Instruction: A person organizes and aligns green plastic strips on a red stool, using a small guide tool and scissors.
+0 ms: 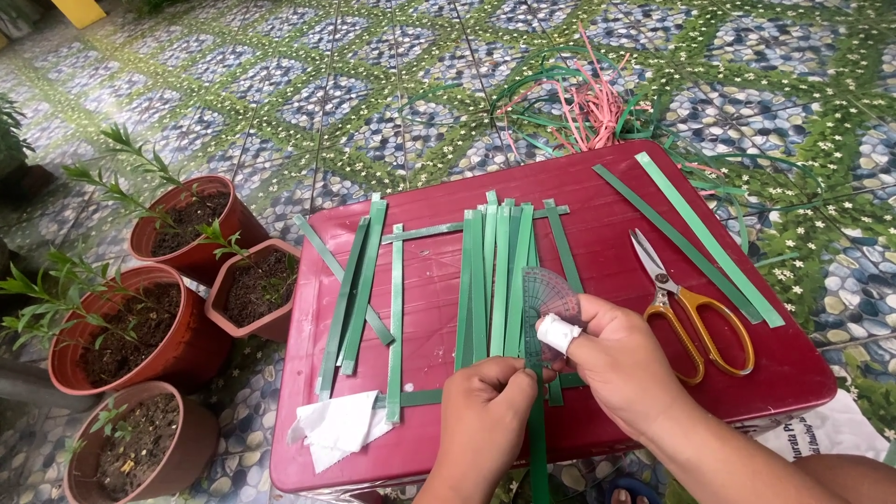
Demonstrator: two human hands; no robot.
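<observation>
A dark red plastic table (607, 233) carries several green strips (495, 280) laid side by side, with crossing strips at top and bottom. My left hand (485, 415) pinches the near end of one green strip (538, 448) at the table's front edge. My right hand (616, 364), its forefinger wrapped in white tape, presses a clear half-round protractor (549, 294) against the strips. Both hands sit close together at the lower ends of the strips.
Yellow-handled scissors (691, 308) lie right of my hands, beside two long green strips (695, 238). White crumpled paper (338, 425) sits at the table's near left corner. Three brown plant pots (177, 224) stand left. Pink and green strips (583, 103) pile on the patterned floor behind.
</observation>
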